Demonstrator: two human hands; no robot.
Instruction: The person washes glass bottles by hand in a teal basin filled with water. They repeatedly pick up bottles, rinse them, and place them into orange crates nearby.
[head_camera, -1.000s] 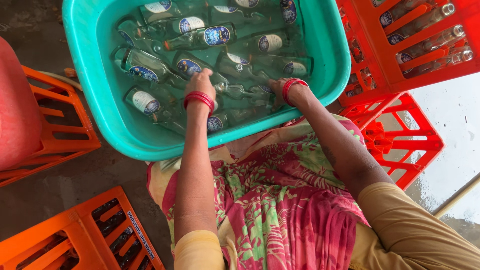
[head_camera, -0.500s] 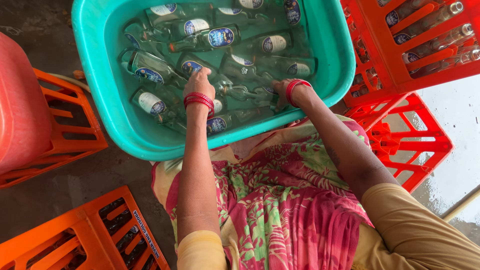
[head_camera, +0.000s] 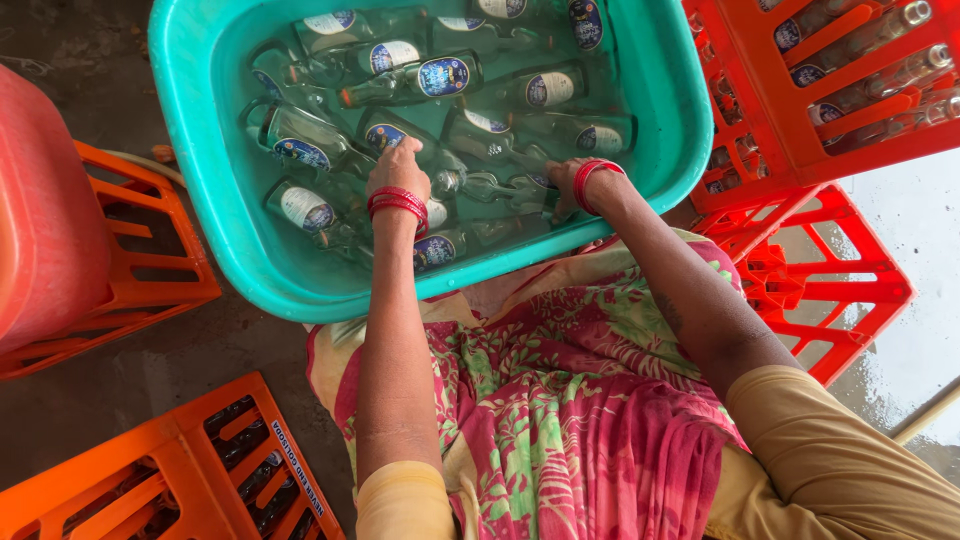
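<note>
Both hands in the teal tub (head_camera: 215, 235): left hand (head_camera: 398, 168) closed over a submerged glass bottle (head_camera: 400, 140), right hand (head_camera: 562, 180) grips another bottle (head_camera: 495, 188) beside it; red crates (head_camera: 800, 280) to the right.

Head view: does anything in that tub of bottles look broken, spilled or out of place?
Nothing stands out. The clear glass bottles lie jumbled on their sides under water in the teal plastic tub, none visibly broken. The left hand and right hand reach in among them. The concrete floor looks damp, without an obvious spill.
</note>
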